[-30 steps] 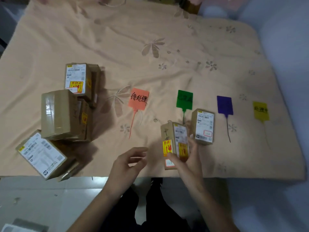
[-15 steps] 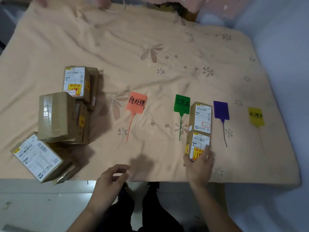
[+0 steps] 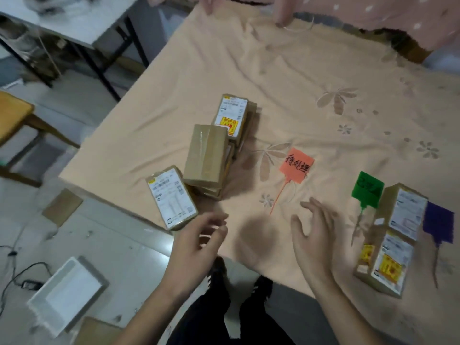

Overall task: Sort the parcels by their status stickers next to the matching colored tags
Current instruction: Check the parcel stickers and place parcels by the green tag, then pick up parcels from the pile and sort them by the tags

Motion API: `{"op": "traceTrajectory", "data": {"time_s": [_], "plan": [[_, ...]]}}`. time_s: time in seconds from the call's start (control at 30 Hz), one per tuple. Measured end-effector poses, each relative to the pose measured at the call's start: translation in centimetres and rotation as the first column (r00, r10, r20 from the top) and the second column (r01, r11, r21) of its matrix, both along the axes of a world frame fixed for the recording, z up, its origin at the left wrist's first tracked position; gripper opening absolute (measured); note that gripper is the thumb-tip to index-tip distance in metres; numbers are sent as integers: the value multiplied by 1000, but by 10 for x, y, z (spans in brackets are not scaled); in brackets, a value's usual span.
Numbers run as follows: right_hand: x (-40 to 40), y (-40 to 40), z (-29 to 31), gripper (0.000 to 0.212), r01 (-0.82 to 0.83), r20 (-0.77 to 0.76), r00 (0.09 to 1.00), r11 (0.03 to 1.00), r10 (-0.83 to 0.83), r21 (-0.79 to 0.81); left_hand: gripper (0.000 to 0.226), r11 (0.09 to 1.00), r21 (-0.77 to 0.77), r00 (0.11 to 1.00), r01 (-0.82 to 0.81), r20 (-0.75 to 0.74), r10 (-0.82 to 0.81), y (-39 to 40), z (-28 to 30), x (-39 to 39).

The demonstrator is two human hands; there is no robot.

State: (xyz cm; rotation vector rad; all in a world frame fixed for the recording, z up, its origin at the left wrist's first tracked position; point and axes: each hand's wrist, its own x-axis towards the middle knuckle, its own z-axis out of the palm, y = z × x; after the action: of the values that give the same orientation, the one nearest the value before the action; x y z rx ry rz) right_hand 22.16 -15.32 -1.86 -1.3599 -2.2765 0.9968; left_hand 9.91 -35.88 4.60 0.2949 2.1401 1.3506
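A desk [image 3: 174,100] draped in a peach flowered cloth fills most of the frame. Left of centre, a pile of parcels [image 3: 211,155] lies on it: a plain taped box on top, a labelled parcel [image 3: 231,117] above it in the picture, and another labelled parcel [image 3: 171,197] at the lower left by the desk edge. At the right edge of the frame two sorted parcels [image 3: 395,235] lie end to end, touching, between the green tag [image 3: 368,189] and the purple tag [image 3: 438,225]. The orange tag [image 3: 296,165], with black handwriting, lies in the middle, apart from every parcel. In the lower centre the left hand [image 3: 196,242] hovers near the desk edge, fingers loosely curled and holding nothing. The right hand [image 3: 316,235] hangs over the cloth below the orange tag, fingers spread wide and empty. On the floor at the lower left sits a white tray [image 3: 67,295].
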Motion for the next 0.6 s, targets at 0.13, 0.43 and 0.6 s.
{"op": "traceTrajectory", "data": {"time_s": [0.13,0.43,0.6], "plan": [[-81,-54,23,29,-204,-177,970,950,165,-235,16,969,113,971,-219,-67,228,-30,11,-47],[-140,-137,1,19,-78,-20,996,747,86,-660,76,863,-181,821,-473,265,505,-74,-69,-111],[-157,-161,-16,37,-84,12,988,610,152,-788,46,933,-113,858,-341,368,357,-73,-95,-87]]}}
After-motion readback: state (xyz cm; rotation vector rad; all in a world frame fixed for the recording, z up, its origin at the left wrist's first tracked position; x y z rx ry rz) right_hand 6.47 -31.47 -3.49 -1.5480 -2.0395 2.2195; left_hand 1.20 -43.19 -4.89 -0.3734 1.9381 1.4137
